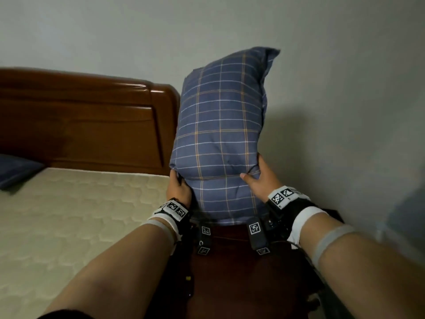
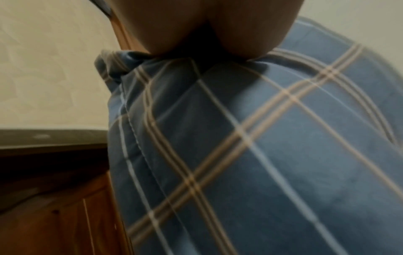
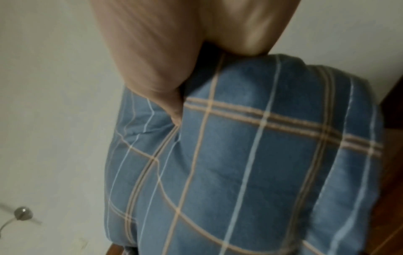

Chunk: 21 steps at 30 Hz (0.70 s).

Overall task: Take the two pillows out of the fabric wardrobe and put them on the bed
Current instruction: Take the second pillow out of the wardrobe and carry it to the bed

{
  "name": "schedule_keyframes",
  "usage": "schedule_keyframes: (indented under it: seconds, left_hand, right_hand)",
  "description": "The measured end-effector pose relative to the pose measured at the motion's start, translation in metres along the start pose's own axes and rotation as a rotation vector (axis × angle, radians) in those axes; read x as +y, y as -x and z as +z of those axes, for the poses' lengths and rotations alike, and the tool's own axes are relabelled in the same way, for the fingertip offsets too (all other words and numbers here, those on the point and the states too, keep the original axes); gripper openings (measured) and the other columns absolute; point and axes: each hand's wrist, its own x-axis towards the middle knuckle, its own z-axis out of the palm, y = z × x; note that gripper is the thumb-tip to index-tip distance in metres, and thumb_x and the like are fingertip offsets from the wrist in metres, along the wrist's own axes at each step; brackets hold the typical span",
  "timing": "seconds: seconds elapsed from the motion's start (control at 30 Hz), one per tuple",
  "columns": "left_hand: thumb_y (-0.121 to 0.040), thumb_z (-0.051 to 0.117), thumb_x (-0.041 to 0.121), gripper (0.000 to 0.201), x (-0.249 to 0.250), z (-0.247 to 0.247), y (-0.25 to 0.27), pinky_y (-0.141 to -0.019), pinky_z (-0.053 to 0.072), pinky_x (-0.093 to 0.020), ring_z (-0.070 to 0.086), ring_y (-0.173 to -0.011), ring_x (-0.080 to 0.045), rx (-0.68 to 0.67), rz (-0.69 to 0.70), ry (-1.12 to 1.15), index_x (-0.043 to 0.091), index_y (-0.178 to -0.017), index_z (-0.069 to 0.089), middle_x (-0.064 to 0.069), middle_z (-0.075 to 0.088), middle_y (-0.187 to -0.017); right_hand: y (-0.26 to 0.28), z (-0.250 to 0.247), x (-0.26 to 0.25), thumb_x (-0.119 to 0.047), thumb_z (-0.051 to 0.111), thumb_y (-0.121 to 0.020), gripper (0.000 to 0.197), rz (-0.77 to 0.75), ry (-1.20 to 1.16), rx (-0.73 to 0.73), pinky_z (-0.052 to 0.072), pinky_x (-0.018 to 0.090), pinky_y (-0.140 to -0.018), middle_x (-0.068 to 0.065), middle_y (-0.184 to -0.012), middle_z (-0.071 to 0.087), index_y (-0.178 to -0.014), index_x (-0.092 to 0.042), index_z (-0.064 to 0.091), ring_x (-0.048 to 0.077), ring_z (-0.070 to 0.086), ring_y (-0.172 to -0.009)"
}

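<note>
A blue plaid pillow [image 1: 220,134] stands upright in the air, just right of the bed's headboard. My left hand [image 1: 178,187] grips its lower left edge and my right hand [image 1: 257,178] grips its lower right edge, thumb pressed into the front. Up close, the pillow [image 2: 250,146] fills the left wrist view under my left hand [image 2: 209,34]; the right wrist view shows the pillow [image 3: 250,155] with my right hand's [image 3: 165,69] thumb dug into the fabric. A second dark blue pillow [image 1: 16,169] lies on the bare mattress [image 1: 69,215] at the far left.
The brown wooden headboard [image 1: 80,118] runs along the grey wall [image 1: 345,88]. A dark red-brown wooden surface [image 1: 241,272] sits below my wrists, beside the mattress. Something blurred and pale blue [image 1: 407,217] shows at the right edge.
</note>
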Motion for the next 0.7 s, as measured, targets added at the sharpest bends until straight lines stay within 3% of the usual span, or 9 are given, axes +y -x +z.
schedule_keyframes:
  seconds: [0.1,0.2,0.27,0.37,0.43,0.5,0.57,0.63,0.7]
  left_hand:
    - [-0.099,0.039,0.017,0.045,-0.028,-0.029,-0.042,-0.107,0.035,-0.033,0.051,-0.129,-0.034,0.019,-0.086,0.019,0.022,-0.143,0.041,-0.01,0.054,-0.142]
    - [-0.093,0.039,0.026,0.049,-0.052,-0.055,-0.081,-0.112,0.038,-0.047,0.051,-0.129,-0.033,0.046,-0.153,0.065,0.031,-0.142,0.039,-0.007,0.055,-0.142]
    - [-0.092,0.041,0.025,0.05,-0.064,-0.069,-0.104,-0.112,0.038,-0.049,0.052,-0.128,-0.031,0.076,-0.182,0.089,0.032,-0.142,0.039,-0.006,0.055,-0.142]
    - [-0.095,0.042,0.024,0.048,-0.069,-0.084,-0.134,-0.113,0.036,-0.047,0.05,-0.13,-0.028,0.135,-0.174,0.177,0.027,-0.143,0.041,-0.006,0.053,-0.144]
    - [-0.099,0.039,0.027,0.046,-0.068,-0.092,-0.154,-0.111,0.035,-0.039,0.047,-0.133,-0.026,0.194,-0.195,0.282,0.023,-0.145,0.04,-0.004,0.049,-0.146]
    - [-0.097,0.043,0.046,0.054,-0.071,-0.098,-0.176,-0.111,0.033,-0.037,0.046,-0.134,-0.024,0.237,-0.24,0.351,0.024,-0.146,0.038,-0.002,0.047,-0.148]
    - [-0.082,0.061,0.061,0.07,-0.078,-0.104,-0.195,-0.109,0.04,-0.044,0.056,-0.125,-0.022,0.255,-0.253,0.354,0.032,-0.142,0.04,0.001,0.055,-0.14]
    - [-0.074,0.078,0.047,0.073,-0.084,-0.109,-0.209,-0.098,0.049,-0.04,0.064,-0.11,-0.014,0.302,-0.25,0.301,0.032,-0.135,0.042,0.008,0.063,-0.125]
    - [-0.068,0.086,0.035,0.085,-0.094,-0.116,-0.225,-0.096,0.049,-0.036,0.062,-0.108,-0.012,0.372,-0.285,0.2,0.027,-0.137,0.038,0.01,0.06,-0.124]
  right_hand:
    - [-0.054,0.048,-0.008,-0.007,0.06,-0.092,0.06,-0.01,-0.023,-0.116,0.031,0.022,-0.102,0.003,-0.144,0.05,-0.146,-0.015,0.037,0.019,0.047,-0.131]
    - [-0.1,0.091,-0.013,-0.005,0.058,-0.093,0.059,-0.02,-0.026,-0.2,0.029,0.021,-0.103,0.005,-0.146,0.049,-0.147,-0.015,0.037,0.022,0.045,-0.134]
    - [-0.129,0.115,-0.014,-0.005,0.058,-0.093,0.058,-0.037,-0.032,-0.247,0.028,0.022,-0.104,0.005,-0.147,0.048,-0.147,-0.015,0.038,0.022,0.044,-0.136]
    - [-0.173,0.149,-0.013,-0.005,0.056,-0.094,0.059,-0.065,-0.046,-0.309,0.024,0.017,-0.103,-0.002,-0.143,0.045,-0.148,-0.015,0.035,0.011,0.039,-0.131]
    - [-0.206,0.172,-0.013,-0.005,0.055,-0.095,0.058,-0.075,-0.068,-0.361,0.024,0.014,-0.101,-0.009,-0.138,0.042,-0.149,-0.015,0.035,0.006,0.036,-0.126]
    - [-0.247,0.201,-0.011,-0.007,0.057,-0.094,0.059,-0.116,-0.076,-0.411,0.03,0.024,-0.11,-0.005,-0.147,0.043,-0.148,-0.016,0.038,0.015,0.042,-0.133]
    - [-0.287,0.233,-0.013,-0.011,0.059,-0.092,0.061,-0.165,-0.07,-0.475,0.032,0.041,-0.118,0.005,-0.151,0.044,-0.149,-0.018,0.038,0.026,0.042,-0.139]
    - [-0.324,0.262,-0.019,-0.013,0.058,-0.092,0.061,-0.202,-0.024,-0.555,0.03,0.043,-0.119,0.008,-0.153,0.04,-0.149,-0.018,0.037,0.028,0.039,-0.141]
    - [-0.356,0.287,-0.03,-0.013,0.058,-0.093,0.061,-0.267,0.021,-0.622,0.028,0.04,-0.119,0.01,-0.153,0.038,-0.149,-0.017,0.037,0.029,0.037,-0.141]
